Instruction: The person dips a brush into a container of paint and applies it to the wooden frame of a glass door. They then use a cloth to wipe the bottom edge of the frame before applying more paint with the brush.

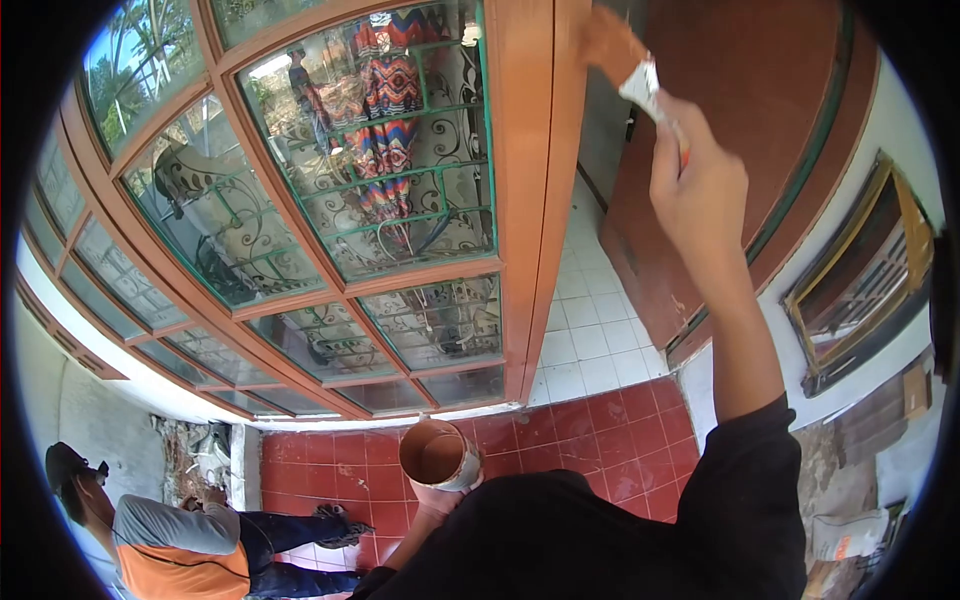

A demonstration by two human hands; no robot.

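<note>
My right hand is raised at the upper right, its fingers closed round the handle of a paintbrush. The brush's bristles, coated orange-brown, lie against or very close to the edge of the wooden door frame; exact contact is hard to make out. Low in the middle, my left hand holds a paint can from below and the side. Brown-orange paint coats the inside of the can. Part of the left hand is hidden behind the can and my black sleeve.
Glass panes in a brown wooden window frame fill the left. A brown door stands ajar on the right. Red tiles cover the floor. Another person sits at lower left. A framed panel is on the right wall.
</note>
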